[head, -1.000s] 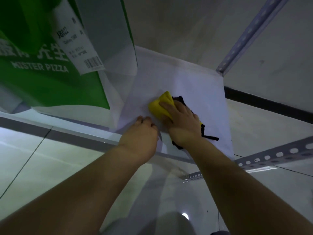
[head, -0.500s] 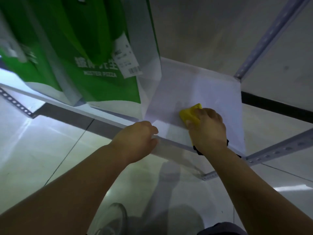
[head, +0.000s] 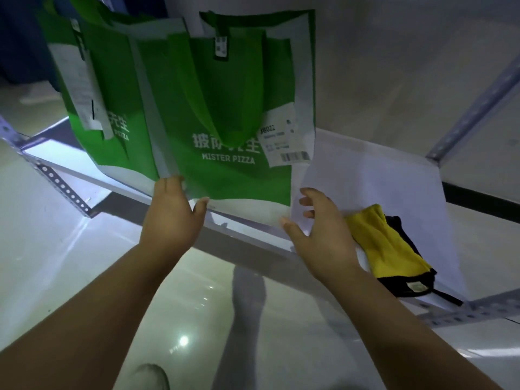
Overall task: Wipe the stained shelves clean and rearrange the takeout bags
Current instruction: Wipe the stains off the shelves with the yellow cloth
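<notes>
A green and white Mister Pizza takeout bag [head: 225,114] stands on the white shelf [head: 380,178], with a second green bag [head: 92,88] behind it to the left. My left hand [head: 171,212] touches the front bag's lower left corner with fingers spread. At the bag's lower right corner my right hand [head: 320,226] hovers with straight fingers and holds nothing. The yellow and black cloth [head: 388,243] lies loose on the shelf just right of my right hand.
Perforated metal rails [head: 62,187] frame the shelf at left and at the front right [head: 464,316]. An upright post [head: 478,108] rises at the back right. Glossy tiled floor [head: 84,277] lies below, with a shoe [head: 149,378] at the bottom edge.
My right hand let go of the yellow cloth, which now lies on the shelf, and moved left to the bag. My left hand left the shelf edge and reached the bag's corner.
</notes>
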`<state>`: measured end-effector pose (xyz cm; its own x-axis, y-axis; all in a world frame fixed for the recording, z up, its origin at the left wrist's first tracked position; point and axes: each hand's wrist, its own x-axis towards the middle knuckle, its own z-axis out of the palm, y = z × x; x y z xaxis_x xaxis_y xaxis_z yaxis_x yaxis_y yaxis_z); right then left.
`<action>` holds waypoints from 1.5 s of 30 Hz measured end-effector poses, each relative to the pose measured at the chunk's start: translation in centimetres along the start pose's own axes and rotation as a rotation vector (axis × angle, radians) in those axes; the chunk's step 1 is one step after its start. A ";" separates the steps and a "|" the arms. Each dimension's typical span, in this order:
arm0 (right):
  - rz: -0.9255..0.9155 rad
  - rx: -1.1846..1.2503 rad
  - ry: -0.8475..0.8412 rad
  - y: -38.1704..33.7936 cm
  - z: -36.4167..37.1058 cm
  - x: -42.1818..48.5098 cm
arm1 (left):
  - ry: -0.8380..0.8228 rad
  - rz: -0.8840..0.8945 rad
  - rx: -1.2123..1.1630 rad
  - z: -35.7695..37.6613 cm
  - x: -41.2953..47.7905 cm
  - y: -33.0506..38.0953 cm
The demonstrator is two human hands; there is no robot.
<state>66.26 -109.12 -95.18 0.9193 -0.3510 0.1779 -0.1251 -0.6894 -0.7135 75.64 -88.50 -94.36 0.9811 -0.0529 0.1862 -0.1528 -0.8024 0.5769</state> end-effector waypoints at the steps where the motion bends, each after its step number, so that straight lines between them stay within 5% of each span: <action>1: 0.004 0.005 0.021 -0.4 0.4 0.4 | -0.004 -0.026 -0.012 0.2 0.3 0.0; 13: 0.115 -0.073 0.306 1.6 -1.6 4.1 | -0.155 0.111 -0.194 4.9 3.1 2.6; 24: 0.331 -0.030 0.274 4.0 -3.5 4.8 | -0.310 0.268 -0.278 7.7 4.1 4.3; 30: 0.043 -0.131 0.499 1.5 -2.7 3.3 | -0.192 0.273 -0.164 4.8 2.7 3.6; 45: -0.194 0.022 0.013 -8.8 8.0 3.0 | 0.028 0.106 -0.015 -6.6 1.5 -7.3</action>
<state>73.10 -99.03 -93.82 0.9205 -0.2212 0.3220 0.0620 -0.7312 -0.6793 77.50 -78.80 -93.08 0.9558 -0.1200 0.2686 -0.2571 -0.7841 0.5649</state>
